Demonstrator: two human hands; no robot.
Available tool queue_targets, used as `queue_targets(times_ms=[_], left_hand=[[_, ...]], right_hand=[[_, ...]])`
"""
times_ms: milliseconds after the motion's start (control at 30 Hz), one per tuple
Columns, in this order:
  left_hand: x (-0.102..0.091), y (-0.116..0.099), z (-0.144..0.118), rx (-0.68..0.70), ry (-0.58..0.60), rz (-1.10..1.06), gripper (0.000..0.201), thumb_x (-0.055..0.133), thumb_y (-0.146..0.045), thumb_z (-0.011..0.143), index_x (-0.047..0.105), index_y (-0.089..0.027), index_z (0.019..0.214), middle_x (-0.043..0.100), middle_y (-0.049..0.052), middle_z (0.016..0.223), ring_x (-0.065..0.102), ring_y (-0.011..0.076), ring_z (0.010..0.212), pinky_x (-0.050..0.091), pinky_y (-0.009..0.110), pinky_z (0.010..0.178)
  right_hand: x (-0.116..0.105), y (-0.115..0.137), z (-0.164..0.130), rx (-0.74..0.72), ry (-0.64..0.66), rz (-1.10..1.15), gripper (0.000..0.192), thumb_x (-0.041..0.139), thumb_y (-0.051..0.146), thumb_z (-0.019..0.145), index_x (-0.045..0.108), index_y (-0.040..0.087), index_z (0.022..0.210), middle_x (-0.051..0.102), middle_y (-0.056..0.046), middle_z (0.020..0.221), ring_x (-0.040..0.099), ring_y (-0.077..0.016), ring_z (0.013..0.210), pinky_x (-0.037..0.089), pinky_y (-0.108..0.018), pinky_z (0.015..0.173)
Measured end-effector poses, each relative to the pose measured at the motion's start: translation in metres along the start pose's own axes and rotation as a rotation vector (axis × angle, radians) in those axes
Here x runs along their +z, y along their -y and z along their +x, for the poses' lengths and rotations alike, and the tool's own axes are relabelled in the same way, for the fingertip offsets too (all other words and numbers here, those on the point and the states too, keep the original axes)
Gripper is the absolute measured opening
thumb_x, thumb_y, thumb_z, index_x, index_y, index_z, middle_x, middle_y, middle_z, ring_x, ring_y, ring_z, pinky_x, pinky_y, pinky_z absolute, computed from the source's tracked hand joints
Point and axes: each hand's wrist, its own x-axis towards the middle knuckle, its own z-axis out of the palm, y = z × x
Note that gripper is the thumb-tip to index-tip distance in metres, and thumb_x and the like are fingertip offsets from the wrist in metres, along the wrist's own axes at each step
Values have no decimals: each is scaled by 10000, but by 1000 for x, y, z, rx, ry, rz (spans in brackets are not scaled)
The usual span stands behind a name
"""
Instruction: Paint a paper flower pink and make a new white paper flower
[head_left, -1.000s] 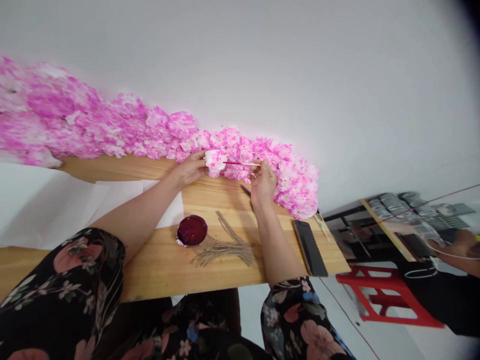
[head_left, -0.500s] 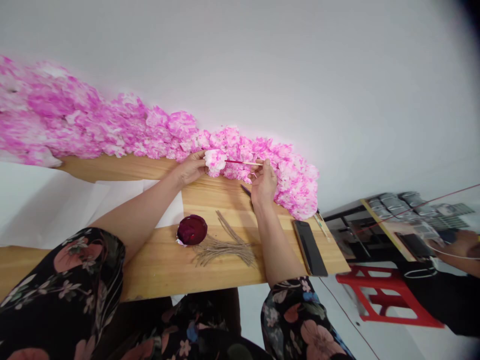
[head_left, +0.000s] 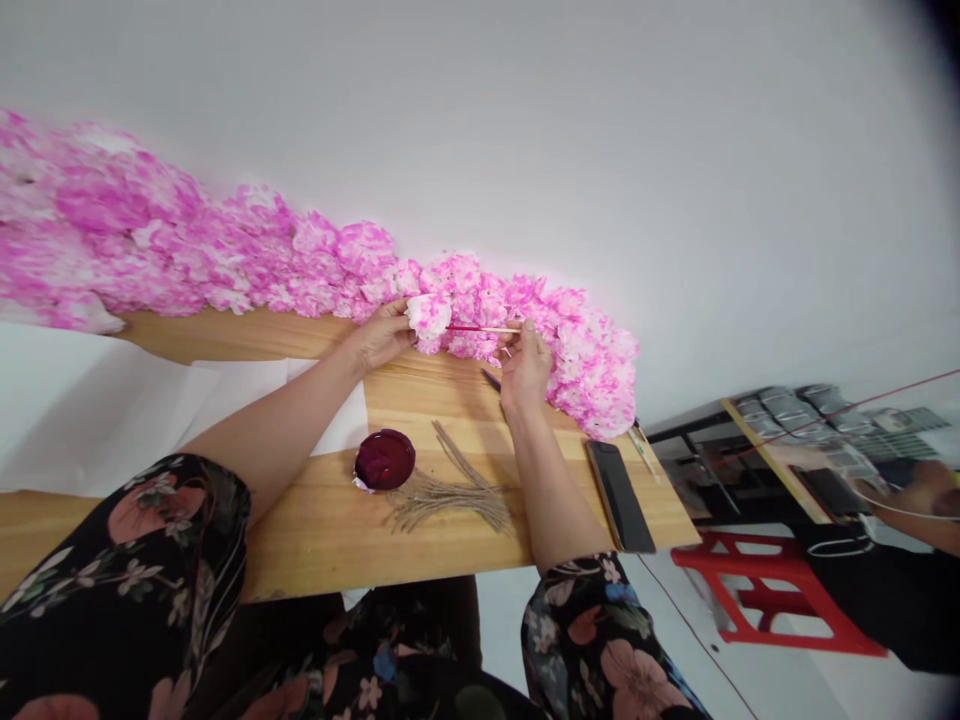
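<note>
My left hand (head_left: 386, 333) is closed on a white and pink artificial flower (head_left: 429, 316), held up above the far side of the table. In my right hand (head_left: 525, 360) is a thin stick (head_left: 484, 329), pale at the held end and dark red toward the flower. Its red tip meets the flower's right edge; whether it is a brush cannot be made out. Below the hands, a small bowl of dark red liquid (head_left: 384, 460) stands on the wooden table (head_left: 322, 550). Beside it lies a bundle of thin brown twigs (head_left: 454, 498).
A long heap of pink and white flowers (head_left: 247, 250) lines the wall side. White paper (head_left: 97, 410) covers the left. A black phone (head_left: 621, 497) lies at the right, near thin sticks (head_left: 643, 450). Beyond are a red stool (head_left: 772, 590) and another person's arm (head_left: 915, 495).
The flower has turned slightly in my left hand and shifted a little to the left. My right hand has moved slightly left with the stick, which now lies more level.
</note>
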Motion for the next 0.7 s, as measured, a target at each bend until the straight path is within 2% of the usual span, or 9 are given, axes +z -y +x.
queue_targets(times_ms=[333,467,567,700], left_hand=[[0,-1,0,4,8,1,368,891,-7,591,790,-167,907,757,-2,839,698,136,754,568,259,731],[-1,0,0,5,14,10,350,896,-23,597,779,-170,893,753,-6,839,691,133,747,563,258,731],[-1,0,0,7,14,6,332,892,-24,599,778,-172,873,751,-5,835,688,135,750,562,257,732],[-1,0,0,7,5,1,321,867,-7,613,782,-168,877,746,-6,835,674,129,728,553,255,716]], right_hand=[[2,-1,-3,-24,-3,-46,452,830,647,776,735,209,833,646,30,706,604,-95,655,486,-213,560],[0,1,-1,-47,-15,1,449,805,659,799,713,220,828,639,33,703,597,-100,646,490,-221,559],[0,3,1,-31,-20,30,441,782,657,835,690,226,822,621,40,687,593,-99,633,487,-222,556],[2,2,-1,-12,-17,21,437,818,641,797,709,219,798,625,42,670,576,-90,613,476,-217,552]])
